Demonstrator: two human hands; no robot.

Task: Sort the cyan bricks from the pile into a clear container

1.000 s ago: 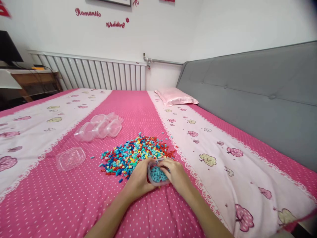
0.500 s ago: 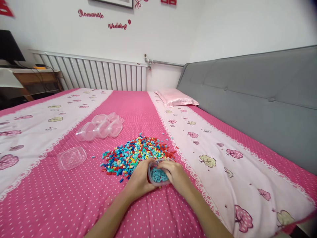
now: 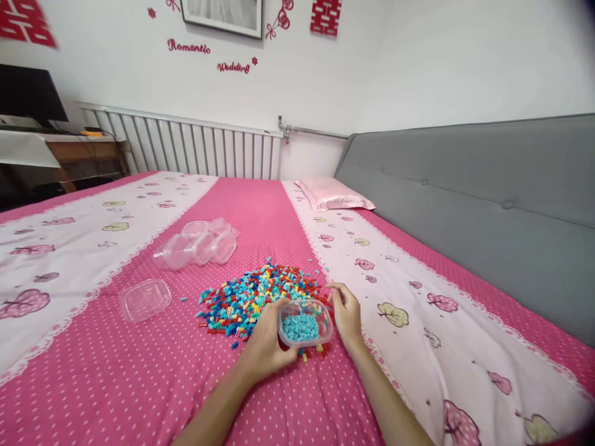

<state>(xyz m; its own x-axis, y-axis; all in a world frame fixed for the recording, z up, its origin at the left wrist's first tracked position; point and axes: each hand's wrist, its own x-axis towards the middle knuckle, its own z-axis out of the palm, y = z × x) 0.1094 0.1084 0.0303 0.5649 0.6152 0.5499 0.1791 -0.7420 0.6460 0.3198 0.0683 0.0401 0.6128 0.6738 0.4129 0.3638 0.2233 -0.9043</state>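
Note:
My left hand grips a clear plastic container by its left side, thumb below and fingers behind it. Light blue building bricks lie in a layer inside, and the container tilts toward me. Just to its right is my right hand, apart from the container, with its fingers loosely bent, slightly apart and nothing visible in them. Its fingertips are by the right edge of a heap of small mixed bricks in red, blue, yellow and green. A few bricks also lie below the container.
A clear lid lies on the pink bedspread left of the heap. Several clear containers are grouped behind it. A pink pillow rests against the grey headboard. A radiator runs along the wall.
My right hand has come out of the container and moved right, to the heap's edge. The container stays in my left hand. The view has tipped up a little.

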